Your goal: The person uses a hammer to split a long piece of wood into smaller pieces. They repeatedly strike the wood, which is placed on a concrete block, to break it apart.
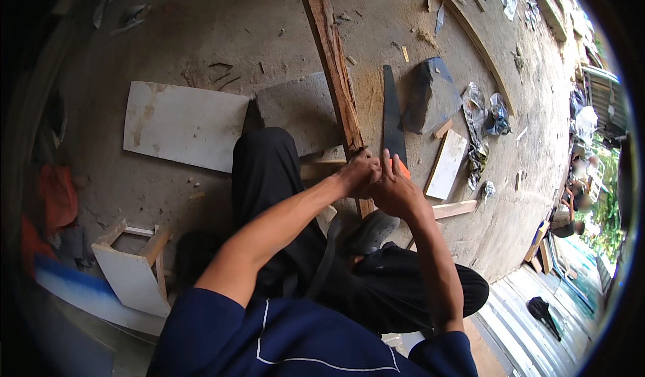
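Note:
A long, rough-edged wooden plank (pixel 330 61) runs from the far middle toward me, its near part passing under my hands. My left hand (pixel 359 175) is closed over the plank, and a small dark thing pokes out by its fingers; what it grips is partly hidden. Right beside it, my right hand (pixel 398 190) is closed at the orange handle of a handsaw (pixel 392 112), index finger stretched along it. The saw's dark blade points away from me, to the right of the plank. A grey stone block (pixel 295 108) lies beneath the plank's middle.
A white board (pixel 181 125) lies left of the block. Right of the saw are a dark wrapped block (pixel 433 95), a small white board (pixel 447 164) and crumpled plastic (pixel 475 118). A small wooden frame (pixel 134 269) stands at lower left. My grey shoe (pixel 377 231) is close below my hands.

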Demonstrator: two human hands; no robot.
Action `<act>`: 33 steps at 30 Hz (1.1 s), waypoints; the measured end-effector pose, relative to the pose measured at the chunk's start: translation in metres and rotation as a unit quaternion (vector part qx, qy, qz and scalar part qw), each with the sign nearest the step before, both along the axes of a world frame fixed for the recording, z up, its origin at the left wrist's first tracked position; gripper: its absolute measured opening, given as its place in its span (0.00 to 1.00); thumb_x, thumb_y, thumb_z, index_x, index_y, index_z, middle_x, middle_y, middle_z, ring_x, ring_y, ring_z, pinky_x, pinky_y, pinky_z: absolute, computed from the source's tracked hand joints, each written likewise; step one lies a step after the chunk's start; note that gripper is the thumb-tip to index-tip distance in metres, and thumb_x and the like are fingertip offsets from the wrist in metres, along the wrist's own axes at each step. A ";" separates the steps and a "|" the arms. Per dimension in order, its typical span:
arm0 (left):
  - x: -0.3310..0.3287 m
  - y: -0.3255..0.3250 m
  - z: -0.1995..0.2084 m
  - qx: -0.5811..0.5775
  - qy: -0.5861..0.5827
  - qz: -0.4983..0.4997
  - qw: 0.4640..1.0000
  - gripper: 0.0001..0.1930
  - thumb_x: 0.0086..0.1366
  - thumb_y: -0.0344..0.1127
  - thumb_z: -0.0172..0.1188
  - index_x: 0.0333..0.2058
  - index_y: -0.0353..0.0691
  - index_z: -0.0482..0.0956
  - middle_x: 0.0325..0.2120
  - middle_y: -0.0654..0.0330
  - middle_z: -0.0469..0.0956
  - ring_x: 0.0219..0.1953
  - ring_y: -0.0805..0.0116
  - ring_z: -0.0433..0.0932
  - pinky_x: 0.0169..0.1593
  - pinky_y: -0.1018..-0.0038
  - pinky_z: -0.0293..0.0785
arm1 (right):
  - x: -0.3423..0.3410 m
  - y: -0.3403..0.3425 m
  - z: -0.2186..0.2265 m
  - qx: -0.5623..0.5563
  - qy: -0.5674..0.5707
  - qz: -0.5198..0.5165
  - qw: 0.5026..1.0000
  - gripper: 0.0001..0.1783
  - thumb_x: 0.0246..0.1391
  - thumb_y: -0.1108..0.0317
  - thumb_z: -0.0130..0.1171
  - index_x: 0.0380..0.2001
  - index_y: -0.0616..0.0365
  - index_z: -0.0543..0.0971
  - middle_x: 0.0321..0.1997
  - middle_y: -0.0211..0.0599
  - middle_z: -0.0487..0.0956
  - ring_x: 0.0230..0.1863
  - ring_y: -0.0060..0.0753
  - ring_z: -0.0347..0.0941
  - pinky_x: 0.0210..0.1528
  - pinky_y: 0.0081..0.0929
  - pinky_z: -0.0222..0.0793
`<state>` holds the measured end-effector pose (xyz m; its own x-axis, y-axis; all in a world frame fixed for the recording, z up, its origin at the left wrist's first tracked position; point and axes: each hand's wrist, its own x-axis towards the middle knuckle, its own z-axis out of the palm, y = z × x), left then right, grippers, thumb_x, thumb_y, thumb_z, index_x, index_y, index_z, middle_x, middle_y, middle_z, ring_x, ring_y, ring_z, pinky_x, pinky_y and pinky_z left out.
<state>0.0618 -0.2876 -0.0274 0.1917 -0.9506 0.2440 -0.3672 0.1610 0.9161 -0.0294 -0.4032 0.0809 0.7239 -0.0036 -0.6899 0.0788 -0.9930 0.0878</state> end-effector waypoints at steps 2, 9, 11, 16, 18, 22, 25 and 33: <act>0.012 0.005 0.009 0.057 -0.040 -0.034 0.997 0.17 0.45 0.37 0.67 0.35 0.39 0.77 0.43 0.54 0.75 0.51 0.53 0.71 0.61 0.65 0.64 | 0.023 0.011 0.048 0.151 0.029 -0.159 0.975 0.32 0.61 0.52 0.50 0.60 0.66 0.64 0.64 0.63 0.63 0.61 0.61 0.65 0.61 0.47 0.65; 0.112 0.028 0.050 -0.045 -0.276 0.107 0.954 0.13 0.49 0.38 0.61 0.34 0.40 0.78 0.38 0.51 0.76 0.47 0.54 0.75 0.55 0.60 0.69 | 0.002 0.024 0.051 0.191 -0.206 -0.291 0.915 0.29 0.55 0.59 0.55 0.55 0.68 0.68 0.44 0.58 0.79 0.51 0.56 0.75 0.49 0.44 0.74; 0.153 0.026 0.039 -0.035 -0.317 0.380 0.868 0.22 0.52 0.42 0.62 0.45 0.40 0.74 0.45 0.47 0.74 0.51 0.53 0.73 0.55 0.57 0.69 | 0.033 0.034 0.072 0.105 0.020 -0.296 0.949 0.28 0.54 0.61 0.55 0.55 0.68 0.69 0.43 0.56 0.80 0.49 0.55 0.77 0.47 0.44 0.75; 0.193 -0.022 0.012 0.245 0.005 0.624 0.742 0.52 0.52 0.57 0.68 0.65 0.37 0.48 0.53 0.44 0.68 0.52 0.47 0.73 0.57 0.52 0.67 | 0.059 0.035 0.064 0.069 0.181 -0.218 0.957 0.24 0.53 0.63 0.52 0.51 0.65 0.74 0.42 0.56 0.81 0.46 0.51 0.80 0.46 0.42 0.77; 0.193 -0.041 0.004 0.283 0.097 0.580 0.758 0.57 0.52 0.59 0.68 0.67 0.36 0.41 0.54 0.41 0.67 0.53 0.46 0.72 0.57 0.52 0.68 | 0.067 0.037 0.062 0.032 0.200 -0.224 0.953 0.21 0.53 0.63 0.51 0.47 0.63 0.78 0.43 0.55 0.82 0.47 0.47 0.81 0.47 0.40 0.77; 0.190 -0.055 0.010 0.313 0.080 0.590 0.740 0.60 0.52 0.64 0.66 0.66 0.29 0.41 0.59 0.39 0.65 0.57 0.45 0.71 0.56 0.55 0.71 | 0.079 0.030 0.057 0.086 0.287 -0.311 0.902 0.14 0.49 0.70 0.54 0.37 0.64 0.82 0.36 0.45 0.84 0.35 0.39 0.84 0.36 0.34 0.81; 0.188 -0.058 0.014 0.304 0.116 0.603 0.728 0.51 0.53 0.55 0.64 0.66 0.35 0.47 0.55 0.44 0.68 0.53 0.46 0.73 0.52 0.54 0.73 | 0.070 0.025 0.046 0.105 0.289 -0.346 0.887 0.15 0.48 0.71 0.59 0.40 0.64 0.80 0.29 0.45 0.83 0.26 0.39 0.82 0.26 0.36 0.78; 0.192 -0.060 0.004 0.284 0.102 0.608 0.734 0.49 0.52 0.52 0.64 0.65 0.33 0.50 0.55 0.43 0.68 0.54 0.45 0.72 0.53 0.53 0.71 | 0.048 0.034 0.037 0.056 0.124 -0.338 0.931 0.13 0.49 0.69 0.53 0.36 0.59 0.83 0.41 0.49 0.83 0.45 0.49 0.80 0.45 0.42 0.77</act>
